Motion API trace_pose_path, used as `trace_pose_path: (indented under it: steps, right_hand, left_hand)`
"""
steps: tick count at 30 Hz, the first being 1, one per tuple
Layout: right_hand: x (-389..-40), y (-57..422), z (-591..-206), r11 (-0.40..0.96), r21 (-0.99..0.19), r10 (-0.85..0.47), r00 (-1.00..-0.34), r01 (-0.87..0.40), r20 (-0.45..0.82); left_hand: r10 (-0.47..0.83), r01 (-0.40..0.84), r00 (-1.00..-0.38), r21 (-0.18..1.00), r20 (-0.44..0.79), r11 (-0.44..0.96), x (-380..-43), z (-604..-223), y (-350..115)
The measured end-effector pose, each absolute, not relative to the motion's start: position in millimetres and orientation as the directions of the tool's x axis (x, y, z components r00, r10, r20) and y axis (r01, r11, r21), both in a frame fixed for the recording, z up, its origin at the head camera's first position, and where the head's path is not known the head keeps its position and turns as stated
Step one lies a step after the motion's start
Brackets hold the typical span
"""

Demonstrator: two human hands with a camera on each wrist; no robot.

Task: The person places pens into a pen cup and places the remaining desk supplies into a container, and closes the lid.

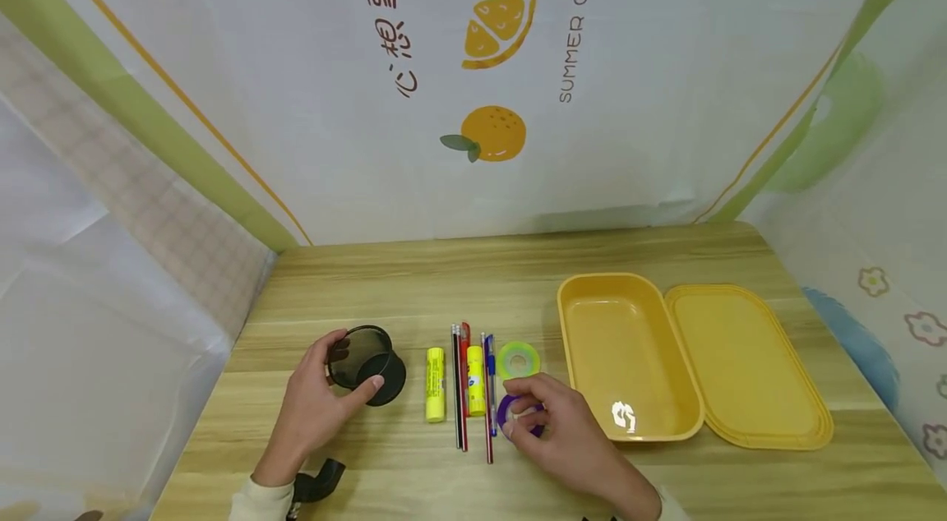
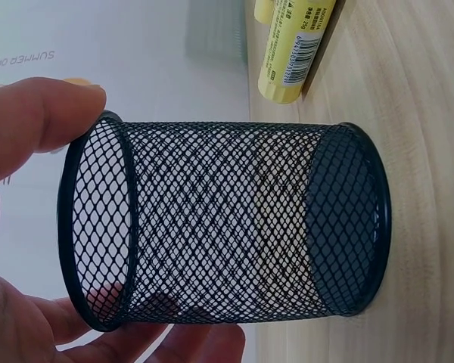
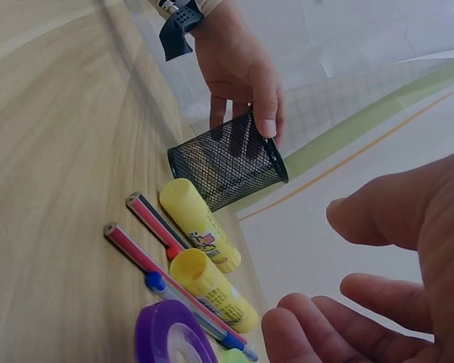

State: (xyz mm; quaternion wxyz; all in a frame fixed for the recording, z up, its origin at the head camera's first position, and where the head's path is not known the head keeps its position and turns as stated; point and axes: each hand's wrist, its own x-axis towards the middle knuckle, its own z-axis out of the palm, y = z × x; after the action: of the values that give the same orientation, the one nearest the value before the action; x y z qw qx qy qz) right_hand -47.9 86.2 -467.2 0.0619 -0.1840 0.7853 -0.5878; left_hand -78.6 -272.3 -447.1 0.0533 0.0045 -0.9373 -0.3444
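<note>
My left hand [image 1: 318, 406] grips a black mesh pen holder [image 2: 227, 219] by its rim, thumb on one side and fingers on the other. The holder stands upright on the table, left of the stationery. My right hand [image 1: 562, 431] holds nothing; its thumb and loosely bent fingers are apart. In the head view it overlaps a purple tape roll [image 1: 505, 416], with a green tape roll [image 1: 528, 350] just beyond. Left of these lie two yellow glue sticks [image 1: 435, 385], a red pen [image 1: 465, 336], a blue pen [image 1: 491, 369] and several striped pencils [image 1: 457, 422].
A yellow plastic box [image 1: 621, 283], its inside bare, stands right of the tape rolls. Its flat yellow lid [image 1: 755, 365] lies against its right side. A printed white curtain [image 1: 629, 135] hangs behind the wooden table [image 1: 414, 274].
</note>
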Motion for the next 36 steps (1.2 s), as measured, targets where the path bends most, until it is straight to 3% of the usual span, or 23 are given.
trace_pose_path:
  steps: [36]
  right_hand:
    - [-44, 75, -490, 0.382, -0.903, -0.397, -0.917, -0.197, 0.033]
  left_hand:
    - [-0.044, 0.018, -0.996, 0.654, 0.077, 0.757, -78, -444, -272]
